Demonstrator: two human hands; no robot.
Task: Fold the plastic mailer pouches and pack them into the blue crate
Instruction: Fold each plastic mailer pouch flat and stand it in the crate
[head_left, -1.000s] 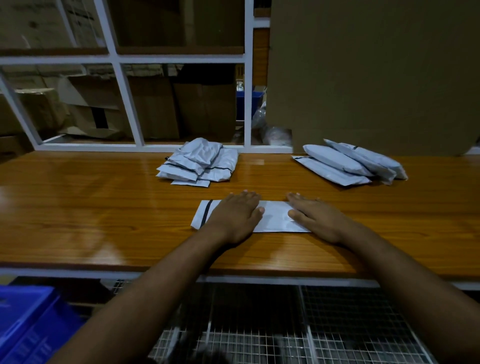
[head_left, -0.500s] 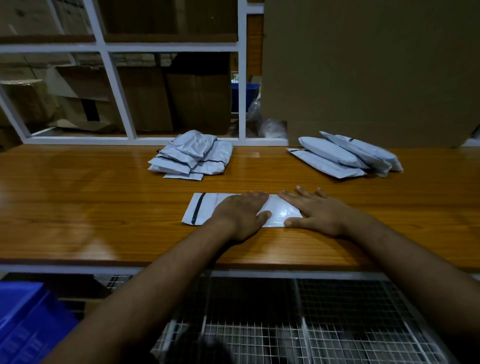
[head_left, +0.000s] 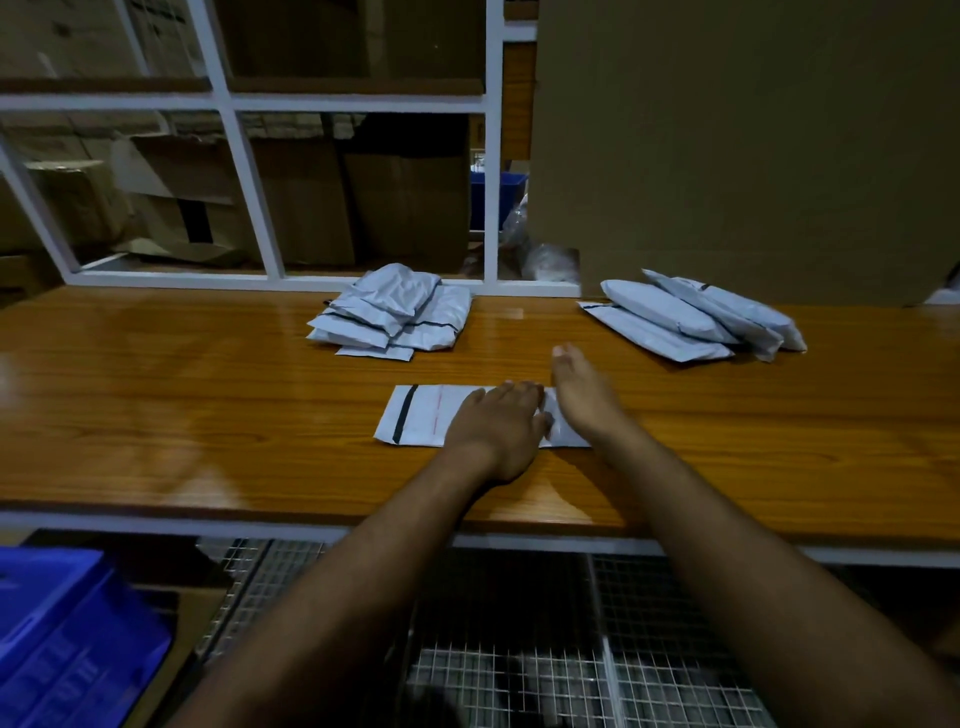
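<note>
flat and spread, the left hand (head_left: 498, 426) pressed down on the pouch (head_left: 418, 414), which lay on the desk (head_left: 156, 395) near its front edge. its black strip sat at the pouch's left end. the right hand (head_left: 584, 397) stood edge-on just beside the left, fingers straight and together, over the pouch's right end, holding nothing. low at far left sat the crate (head_left: 57, 639), below the desk. behind the pouch, a folded pile (head_left: 395, 312) lay toward the desk's back; well to the right lay a fuller stack (head_left: 696, 317).
</note>
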